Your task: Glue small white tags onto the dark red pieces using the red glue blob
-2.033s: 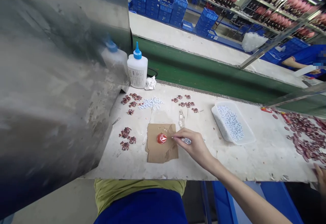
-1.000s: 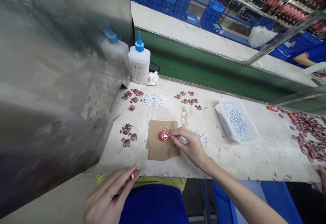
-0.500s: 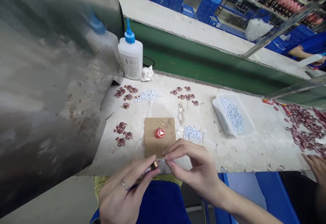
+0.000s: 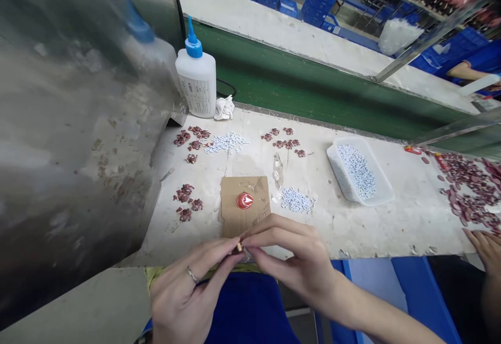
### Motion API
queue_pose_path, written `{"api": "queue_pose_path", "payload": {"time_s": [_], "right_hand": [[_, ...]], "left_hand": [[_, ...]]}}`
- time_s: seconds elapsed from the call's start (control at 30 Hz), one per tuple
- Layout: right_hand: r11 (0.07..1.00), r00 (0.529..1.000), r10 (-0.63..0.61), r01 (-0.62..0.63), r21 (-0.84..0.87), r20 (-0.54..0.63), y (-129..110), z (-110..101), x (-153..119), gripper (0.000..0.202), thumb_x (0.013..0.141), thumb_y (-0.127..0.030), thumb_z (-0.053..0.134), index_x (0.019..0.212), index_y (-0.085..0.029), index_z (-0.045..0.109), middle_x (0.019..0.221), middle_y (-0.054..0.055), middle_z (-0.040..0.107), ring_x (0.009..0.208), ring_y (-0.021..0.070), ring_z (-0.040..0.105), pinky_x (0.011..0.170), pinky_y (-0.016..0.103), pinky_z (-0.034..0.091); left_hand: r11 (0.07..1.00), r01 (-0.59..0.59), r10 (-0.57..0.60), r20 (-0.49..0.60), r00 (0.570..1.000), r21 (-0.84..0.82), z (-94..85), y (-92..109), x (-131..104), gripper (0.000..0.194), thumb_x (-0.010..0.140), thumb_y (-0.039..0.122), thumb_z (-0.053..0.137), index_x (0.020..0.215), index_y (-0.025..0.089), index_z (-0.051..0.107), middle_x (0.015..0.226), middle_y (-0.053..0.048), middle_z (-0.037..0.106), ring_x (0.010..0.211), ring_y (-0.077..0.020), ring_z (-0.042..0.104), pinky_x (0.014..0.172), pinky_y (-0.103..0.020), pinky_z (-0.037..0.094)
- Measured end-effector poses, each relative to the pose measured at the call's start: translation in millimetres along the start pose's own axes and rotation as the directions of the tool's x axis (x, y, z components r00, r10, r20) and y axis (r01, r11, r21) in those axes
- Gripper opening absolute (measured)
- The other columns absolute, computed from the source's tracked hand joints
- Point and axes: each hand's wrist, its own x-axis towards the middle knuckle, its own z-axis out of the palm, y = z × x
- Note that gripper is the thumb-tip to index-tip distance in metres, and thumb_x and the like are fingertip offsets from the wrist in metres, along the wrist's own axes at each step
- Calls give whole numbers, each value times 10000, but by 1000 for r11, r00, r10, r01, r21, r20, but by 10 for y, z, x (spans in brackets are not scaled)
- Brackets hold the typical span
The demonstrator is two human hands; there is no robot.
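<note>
Pinched between the thumb and forefinger of my left hand (image 4: 195, 286) is a small brown figure piece (image 4: 238, 249) with a cream-coloured part. My right hand (image 4: 293, 255) has its thumb and forefinger closed against that piece; the small white piece they pinch is now hidden by the fingertips. Just beyond the hands, a round red dish of glue-like look with a white mark (image 4: 245, 200) sits on a brown cardboard square (image 4: 230, 218). A pile of small white-and-blue pieces (image 4: 296, 200) lies beyond my right hand. Clusters of brown figure pieces (image 4: 183, 192) are at the left.
A white bottle with blue nozzle (image 4: 198, 83) stands by the metal panel (image 4: 78, 125) at the left, beside crumpled tissue (image 4: 224, 108). A clear tub (image 4: 379, 192) holds more white-and-blue pieces. Reddish-brown parts (image 4: 467, 192) and another person's hand (image 4: 483, 247) are at the right.
My right hand has moved left, bringing its fingertips and the small white piece against the brown figure piece in my left hand. The view has shifted slightly.
</note>
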Motion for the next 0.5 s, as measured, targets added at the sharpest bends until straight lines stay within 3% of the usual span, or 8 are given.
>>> {"api": "queue_pose_path", "payload": {"time_s": [0.17, 0.23, 0.33, 0.5], "right_hand": [[953, 984, -165, 176, -248, 62, -41, -58, -3, 324, 1004, -82, 584, 1270, -231, 692, 1046, 90, 774, 883, 190, 765, 737, 298, 663], [974, 993, -111, 117, -193, 39, -63, -87, 26, 287, 993, -100, 616, 1219, -251, 710, 1021, 71, 771, 877, 187, 760, 736, 304, 661], [998, 997, 70, -70, 0, 15, -99, -102, 71, 268, 940, -188, 740, 1191, -280, 714, 1032, 36, 765, 914, 183, 751, 799, 325, 662], [985, 983, 151, -159, 71, 108, -50, -111, 186, 123, 941, -215, 740, 1058, -249, 760, 993, 17, 768, 920, 166, 735, 821, 327, 635]], "left_hand": [[998, 43, -43, 3, 999, -45, 7, 11, 45, 215, 897, 119, 723, 1047, 273, 714, 1003, 101, 777, 837, -16, 741, 910, -66, 582], [996, 63, -64, -10, 998, -63, 13, 26, 72, 187, 905, 157, 725, 1033, 292, 715, 987, 116, 779, 782, -13, 737, 866, -59, 592], [996, 76, -77, -8, 997, -41, 34, 34, 85, 165, 921, 231, 721, 1068, 305, 712, 969, 121, 786, 744, -29, 748, 818, -63, 601], [996, 86, -86, 8, 996, 28, 15, -14, -17, 383, 901, 176, 736, 1268, 246, 651, 1050, 66, 790, 899, -44, 765, 989, -58, 533]]}}
